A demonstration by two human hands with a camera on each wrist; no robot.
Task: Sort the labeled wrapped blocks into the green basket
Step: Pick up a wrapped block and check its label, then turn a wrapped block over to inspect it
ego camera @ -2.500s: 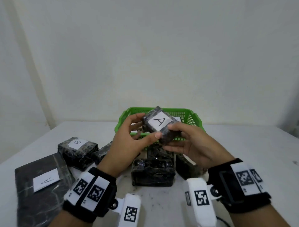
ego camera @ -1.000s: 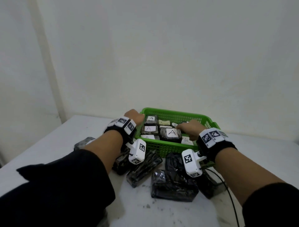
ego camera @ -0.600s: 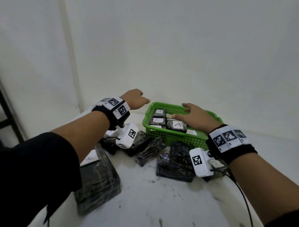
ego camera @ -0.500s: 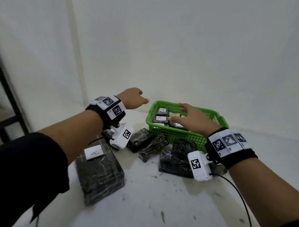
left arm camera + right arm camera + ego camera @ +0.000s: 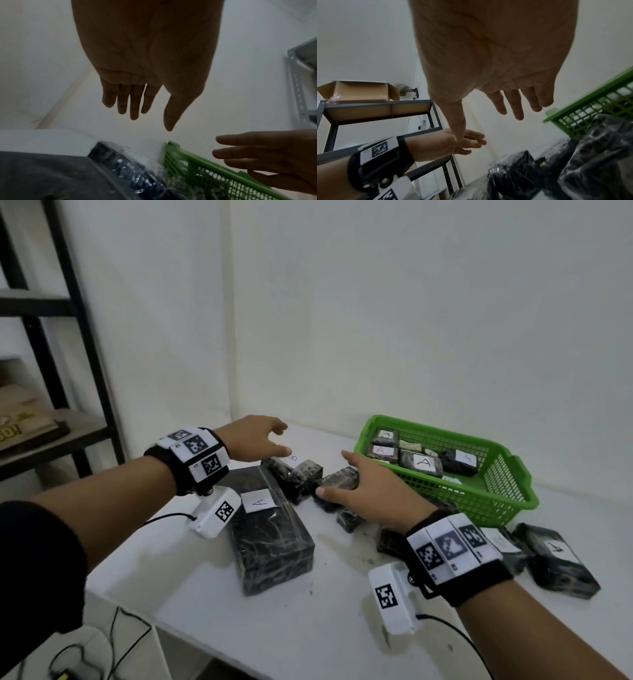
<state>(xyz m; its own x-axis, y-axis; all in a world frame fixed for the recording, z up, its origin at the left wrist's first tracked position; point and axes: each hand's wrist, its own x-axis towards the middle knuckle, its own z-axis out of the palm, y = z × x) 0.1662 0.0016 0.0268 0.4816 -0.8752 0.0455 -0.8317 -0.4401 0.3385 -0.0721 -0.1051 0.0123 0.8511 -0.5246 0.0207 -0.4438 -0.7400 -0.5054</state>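
Observation:
The green basket (image 5: 507,484) stands at the back right of the white table and holds several dark wrapped blocks, most labeled A (image 5: 423,463). A small block labeled B (image 5: 301,467) lies left of the basket, with another dark block (image 5: 337,479) beside it. My left hand (image 5: 253,440) hovers empty above the B block, fingers straight (image 5: 133,102). My right hand (image 5: 370,491) is spread, empty, over the loose blocks just left of the basket, fingers straight (image 5: 517,106). A large flat block labeled A (image 5: 270,539) lies under my left wrist.
More wrapped blocks (image 5: 558,563) lie on the table right of my right wrist, in front of the basket. A dark metal shelf (image 5: 51,344) with a cardboard box stands to the left of the table. Cables hang below the table's front edge (image 5: 239,648).
The A block both hands held now lies in the basket. Both hands have left the basket and moved left over the loose blocks; the head view has swung left.

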